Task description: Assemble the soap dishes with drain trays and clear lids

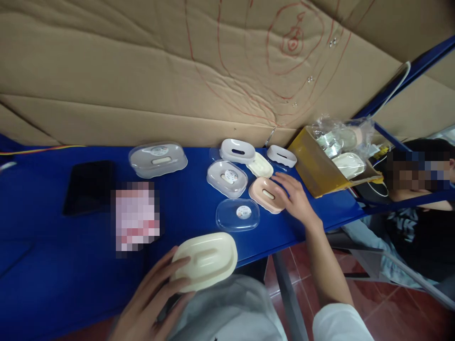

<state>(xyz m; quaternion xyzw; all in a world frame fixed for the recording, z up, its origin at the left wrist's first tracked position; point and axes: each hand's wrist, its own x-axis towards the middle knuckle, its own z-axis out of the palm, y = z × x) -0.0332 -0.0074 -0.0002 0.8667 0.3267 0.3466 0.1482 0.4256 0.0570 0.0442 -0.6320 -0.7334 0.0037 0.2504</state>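
Observation:
My left hand (151, 296) holds a cream oval soap dish (206, 259) by its left end, at the near edge of the blue table (71, 274). Further out, my right hand (296, 199) rests its fingers on a pink soap dish (265, 193). Between the two lies a clear lid (238, 214) with a round sticker. Behind the pink dish sit a clear-lidded dish (226, 177), a white insert (237, 150), a cream insert (260, 166) and another white insert (281, 155).
A larger clear-lidded dish (158, 159) sits at the back left, a black tablet (88, 185) further left. A yellow box (322, 170) holding bagged dishes stands at the right. A cardboard wall (142, 71) backs the table. Another person (419, 189) sits at the right.

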